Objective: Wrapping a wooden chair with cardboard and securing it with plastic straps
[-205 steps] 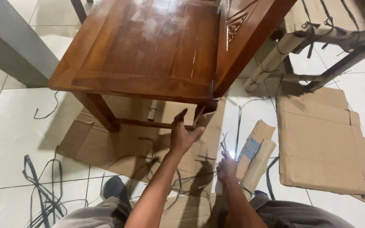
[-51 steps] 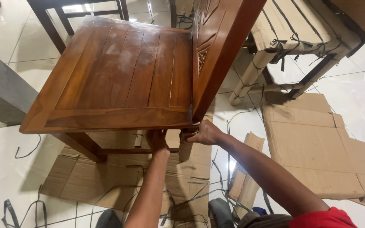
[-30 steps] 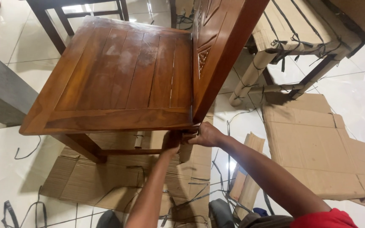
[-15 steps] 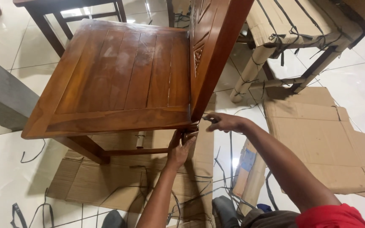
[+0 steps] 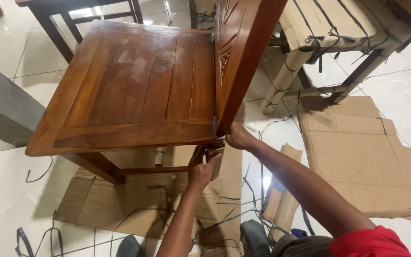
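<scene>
Under the rear corner of the wooden chair (image 5: 139, 85), which stands on flattened cardboard (image 5: 134, 200), the left hand (image 5: 200, 169) curls loosely around the cardboard-wrapped leg (image 5: 213, 159). The right hand (image 5: 238, 137) presses the corner; its finger spread cannot be told. A firmer left-hand grip would likely steady the leg best.

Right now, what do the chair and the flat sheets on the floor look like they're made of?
The chair looks like solid wood with a glossy reddish-brown varnish: grain and plank seams show, with sheen. The sheets look like plain brown cardboard, matte, creased and folded. Both hands, left and right, touch the chair's back leg.
</scene>
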